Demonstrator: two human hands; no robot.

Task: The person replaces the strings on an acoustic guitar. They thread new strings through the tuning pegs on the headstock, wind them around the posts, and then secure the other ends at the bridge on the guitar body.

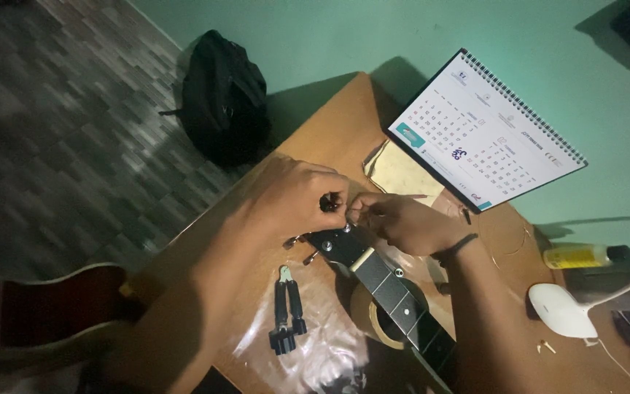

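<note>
Fingers (340, 206) of the left hand (297, 197) pinch together on a small dark tuning peg (327, 203) at the top of a black guitar headstock (333, 244), while the right hand (406, 222) meets it from the other side, its fingertips closed at the same spot; whatever they grip is too small to make out. A dark band circles the right wrist. The headstock lies near the middle of the wooden tabletop (329, 131), its neck (402, 299) running down toward the lower edge of the frame over a roll of tape (366, 314). Just beside it to the left, a pair of black-handled pliers (286, 310) rests on a sheet of clear plastic (315, 343). Farther out, a spiral-bound desk calendar (486, 131) stands at the far edge, with a yellow bottle (581, 255) and a white lamp (559, 306) off to the right. A black backpack (224, 98) sits on the floor against the green wall.
</note>
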